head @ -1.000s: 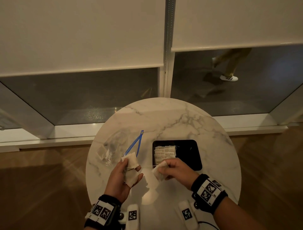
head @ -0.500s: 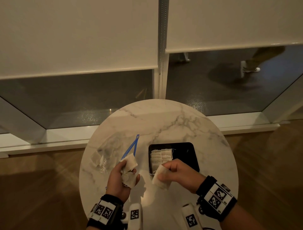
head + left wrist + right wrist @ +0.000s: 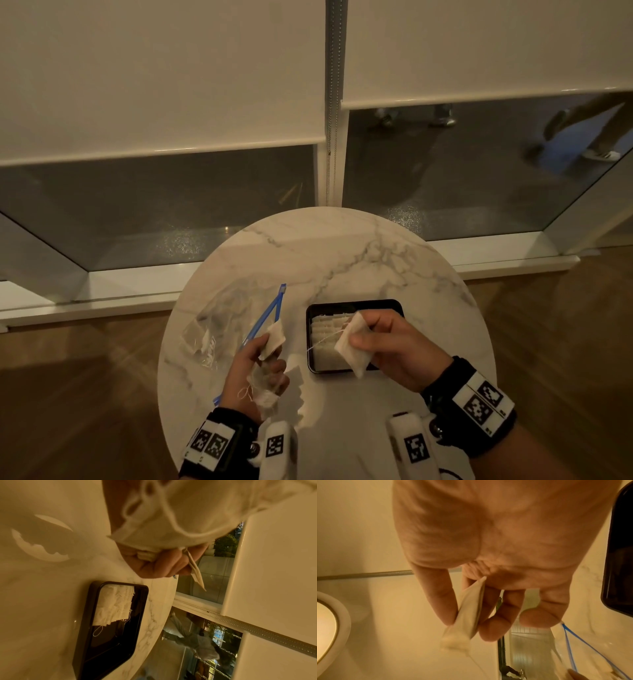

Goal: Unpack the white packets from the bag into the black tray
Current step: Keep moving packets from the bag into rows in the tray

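A clear bag [image 3: 219,329] with a blue zip strip [image 3: 265,317] lies on the left of the round marble table [image 3: 342,253], with packets still inside. My left hand [image 3: 260,363] holds several white packets [image 3: 274,337], fingers curled round them [image 3: 171,524]. My right hand [image 3: 387,346] pinches one white packet [image 3: 352,344] between thumb and fingers [image 3: 471,609], above the front left of the black tray [image 3: 394,305]. A row of white packets [image 3: 325,329] lies in the tray's left part [image 3: 113,604]; a thin string trails from the held packet.
The tray's right half [image 3: 109,649] is bare black. Behind the table are a window with lowered blinds [image 3: 161,75] and a white sill [image 3: 102,298]. Wooden floor [image 3: 565,342] surrounds the table.
My right hand carried its packet away from the left hand, to the right and up over the tray. The string between the two hands has come apart. The left hand kept its packets.
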The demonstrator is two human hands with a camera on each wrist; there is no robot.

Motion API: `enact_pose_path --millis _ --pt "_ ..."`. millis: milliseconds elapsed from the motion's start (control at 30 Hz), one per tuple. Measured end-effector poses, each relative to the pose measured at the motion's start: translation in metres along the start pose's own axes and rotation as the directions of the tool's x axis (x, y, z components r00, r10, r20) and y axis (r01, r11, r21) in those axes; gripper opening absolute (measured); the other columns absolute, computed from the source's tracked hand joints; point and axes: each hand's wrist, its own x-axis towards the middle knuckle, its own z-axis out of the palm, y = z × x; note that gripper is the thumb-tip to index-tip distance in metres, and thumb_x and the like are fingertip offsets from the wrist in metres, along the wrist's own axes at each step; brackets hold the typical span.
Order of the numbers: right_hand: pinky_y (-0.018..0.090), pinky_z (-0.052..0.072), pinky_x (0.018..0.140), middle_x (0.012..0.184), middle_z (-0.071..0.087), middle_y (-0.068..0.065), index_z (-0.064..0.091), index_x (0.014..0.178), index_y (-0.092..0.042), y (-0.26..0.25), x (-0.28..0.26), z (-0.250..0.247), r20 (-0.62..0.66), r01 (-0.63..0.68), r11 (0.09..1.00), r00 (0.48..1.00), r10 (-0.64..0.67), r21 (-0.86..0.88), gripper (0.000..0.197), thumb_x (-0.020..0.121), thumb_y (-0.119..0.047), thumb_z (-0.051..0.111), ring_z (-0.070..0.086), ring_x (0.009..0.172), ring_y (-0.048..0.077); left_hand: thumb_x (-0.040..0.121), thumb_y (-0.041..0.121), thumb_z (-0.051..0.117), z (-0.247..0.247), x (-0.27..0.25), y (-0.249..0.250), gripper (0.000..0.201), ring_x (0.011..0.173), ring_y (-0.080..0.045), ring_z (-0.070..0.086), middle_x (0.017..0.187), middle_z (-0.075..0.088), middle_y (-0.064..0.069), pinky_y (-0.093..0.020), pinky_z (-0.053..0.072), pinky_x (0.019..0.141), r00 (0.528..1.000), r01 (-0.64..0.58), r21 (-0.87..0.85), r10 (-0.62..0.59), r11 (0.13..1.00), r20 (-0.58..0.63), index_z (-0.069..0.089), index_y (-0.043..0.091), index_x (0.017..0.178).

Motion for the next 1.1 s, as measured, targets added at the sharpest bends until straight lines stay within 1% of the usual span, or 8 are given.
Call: enact_pose_path --millis 167,400,600,700,767,833,933,1100 --pt "0.026 0.049 0.065 0.082 0.061 0.008 0.069 0.083 -0.008 -0.008 0.004 -0.020 -0.140 0.085 0.993 0.987 -0.072 0.088 0.014 0.070 -0.011 0.072 0.059 0.075 0.017 0.093 0.030 0.059 -0.008 0.010 -0.002 0.021 0.037 -0.008 0.042 0.057 0.046 0.002 -0.017 0.031 0.032 0.996 0.035 0.010 -0.034 0.999 -0.080 0.059 0.011 0.083" --pt "0.026 0.043 0.057 0.080 0.063 0.009 0.068 0.086 -0.004 -0.003 0.010 -0.050 -0.344 0.035 0.984 0.934 -0.094 -0.174 0.007 0.079 -0.006 0.066 0.056 0.070 0.016 0.097 0.028 0.052 -0.007 0.017 -0.010 0.032 0.033 -0.008 0.039 0.050 0.039 0.003 -0.016 0.030 0.031 0.989 0.049 -0.041 -0.054 0.998 -0.134 0.052 0.012 0.069" --pt "0.033 0.058 0.073 0.082 0.071 0.004 0.072 0.090 -0.003 0.012 0.023 -0.083 -0.581 -0.097 0.963 0.811 -0.070 -0.251 0.012 0.089 0.002 0.061 0.066 0.081 0.016 0.095 0.029 0.050 -0.008 0.028 -0.019 0.035 0.031 -0.010 0.035 0.045 0.037 0.002 -0.017 0.029 0.031 0.976 0.128 -0.118 -0.146 0.985 -0.164 0.050 0.011 0.065" --pt "0.033 0.059 0.073 0.089 0.070 0.005 0.072 0.091 -0.006 0.022 0.034 -0.104 -0.657 -0.207 0.927 0.752 -0.054 -0.313 0.012 0.089 -0.001 0.061 0.066 0.086 0.017 0.095 0.028 0.050 -0.005 0.032 -0.024 0.034 0.030 -0.010 0.036 0.043 0.037 0.001 -0.017 0.029 0.030 0.969 0.159 -0.128 -0.180 0.979 -0.172 0.049 0.010 0.066" --pt "0.035 0.059 0.071 0.085 0.069 0.005 0.072 0.090 -0.012 0.032 0.042 -0.119 -0.682 -0.302 0.859 0.727 -0.072 -0.413 0.011 0.087 -0.005 0.064 0.065 0.083 0.019 0.095 0.030 0.050 -0.003 0.034 -0.027 0.035 0.030 -0.011 0.036 0.042 0.038 0.001 -0.017 0.030 0.029 0.964 0.173 -0.118 -0.192 0.978 -0.182 0.050 0.009 0.066" --pt "0.035 0.058 0.073 0.081 0.069 0.003 0.072 0.088 -0.018 0.040 0.050 -0.131 -0.665 -0.414 0.708 0.739 -0.105 -0.572 0.010 0.083 -0.010 0.068 0.066 0.078 0.019 0.095 0.031 0.051 -0.002 0.035 -0.029 0.035 0.030 -0.011 0.036 0.043 0.039 0.001 -0.018 0.031 0.030 0.962 0.177 -0.100 -0.193 0.979 -0.192 0.051 0.010 0.067" --pt "0.023 0.051 0.065 0.080 0.069 -0.001 0.071 0.088 -0.022 0.047 0.057 -0.138 -0.644 -0.529 0.489 0.760 -0.092 -0.694 0.010 0.082 -0.017 0.066 0.064 0.077 0.015 0.096 0.031 0.051 -0.004 0.038 -0.030 0.035 0.031 -0.012 0.036 0.043 0.040 0.001 -0.018 0.032 0.031 0.962 0.174 -0.070 -0.185 0.982 -0.200 0.051 0.010 0.067" --pt "0.018 0.038 0.055 0.076 0.062 -0.003 0.070 0.089 -0.018 0.055 0.075 -0.142 -0.617 -0.573 0.324 0.785 -0.046 -0.753 0.008 0.085 -0.016 0.064 0.058 0.073 0.014 0.095 0.031 0.050 -0.012 0.041 -0.029 0.034 0.032 -0.011 0.036 0.045 0.039 0.001 -0.018 0.032 0.033 0.965 0.162 -0.051 -0.169 0.986 -0.202 0.050 0.012 0.068"
